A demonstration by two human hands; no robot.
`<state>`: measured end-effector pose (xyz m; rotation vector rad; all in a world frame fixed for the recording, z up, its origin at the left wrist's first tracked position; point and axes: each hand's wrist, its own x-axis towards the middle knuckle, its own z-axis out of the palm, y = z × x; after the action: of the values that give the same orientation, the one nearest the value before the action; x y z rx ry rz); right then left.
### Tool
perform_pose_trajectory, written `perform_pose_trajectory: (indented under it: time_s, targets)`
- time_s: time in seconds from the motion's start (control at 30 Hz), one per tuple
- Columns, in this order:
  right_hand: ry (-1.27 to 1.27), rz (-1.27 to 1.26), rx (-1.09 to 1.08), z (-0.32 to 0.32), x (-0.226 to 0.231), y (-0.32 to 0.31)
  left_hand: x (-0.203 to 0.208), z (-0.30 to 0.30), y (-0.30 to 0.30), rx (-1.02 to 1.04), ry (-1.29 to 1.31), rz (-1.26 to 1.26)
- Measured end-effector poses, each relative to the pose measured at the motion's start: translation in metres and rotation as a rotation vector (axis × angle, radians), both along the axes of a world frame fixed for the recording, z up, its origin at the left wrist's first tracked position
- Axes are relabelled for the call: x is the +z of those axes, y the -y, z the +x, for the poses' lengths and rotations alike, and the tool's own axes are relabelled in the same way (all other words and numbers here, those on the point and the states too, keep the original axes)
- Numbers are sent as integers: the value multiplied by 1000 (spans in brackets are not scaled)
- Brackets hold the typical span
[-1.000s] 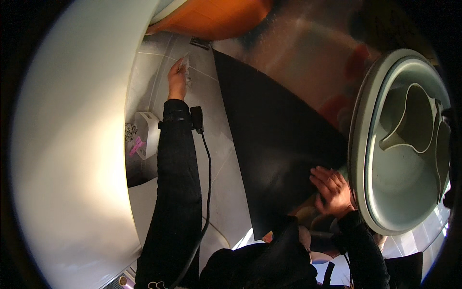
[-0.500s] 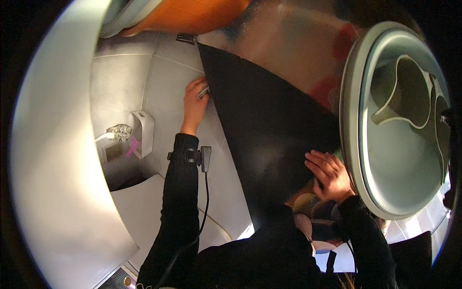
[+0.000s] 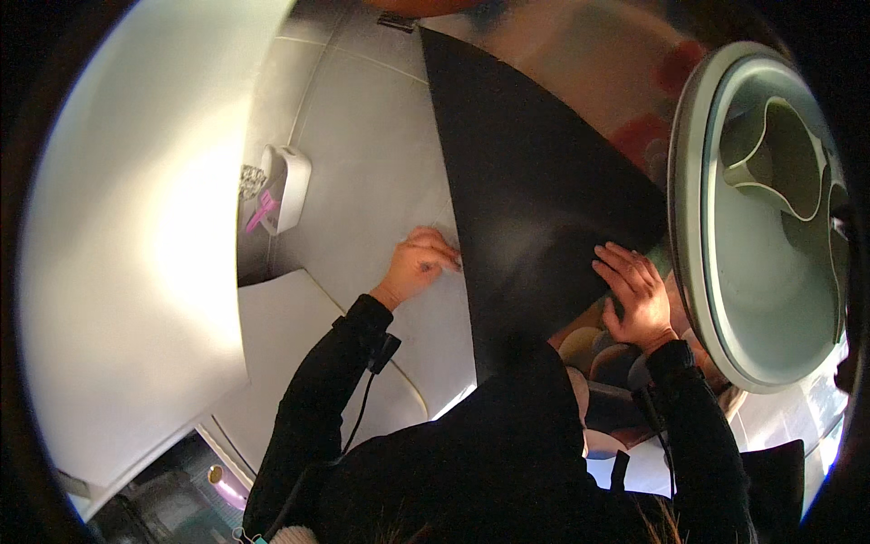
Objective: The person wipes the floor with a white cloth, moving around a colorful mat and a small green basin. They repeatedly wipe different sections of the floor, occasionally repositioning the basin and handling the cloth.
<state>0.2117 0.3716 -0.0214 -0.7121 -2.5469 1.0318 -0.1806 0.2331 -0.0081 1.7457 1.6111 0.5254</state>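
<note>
Lying between the two hands, a black sheet (image 3: 544, 145) is seen spread over a surface with a blurred coloured print (image 3: 580, 54). Its long straight edge, bordered by the grey tiles (image 3: 372, 136), is run from near a small dark grate (image 3: 397, 22) down toward the body, so that the sheet's long axis is pointed roughly away from the wearer. That edge is met by the left hand (image 3: 417, 267), by which the tiles are covered just beside it; the sheet is thus placed to the right of these curled fingertips, and the left hand is clearly the nearer one to this edge. Whether something small is pinched there cannot be told, as the fingertips are blurred and partly hidden. The right hand (image 3: 636, 297) is laid with fingers extended and nothing gripped, its fingertips rested at the sheet's lower right edge, its palm apparently over the print. A round pale-green basin-like thing (image 3: 775, 272), fitted with a wavy insert, is stood just beyond it. On the left, a white holder (image 3: 294, 195) is seen with a pink piece (image 3: 263, 210) at its side. No brand, label or writing can be read.
</note>
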Motion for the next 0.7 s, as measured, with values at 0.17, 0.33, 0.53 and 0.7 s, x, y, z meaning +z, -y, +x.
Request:
perform_pose_trajectory:
  time_s: [0.17, 0.33, 0.53, 0.7]
  targets:
    - [8, 28, 27, 0, -1, -1, 15, -2, 39, -194, 36, -227]
    - [-26, 66, 15, -2, 0, 1, 31, -59, 18, 50, 74, -428]
    - [12, 71, 16, -2, 1, 2, 24, -127, -50, 735, 67, -98]
    - [20, 52, 16, -3, 2, 0, -4, -142, -129, 700, -244, 98]
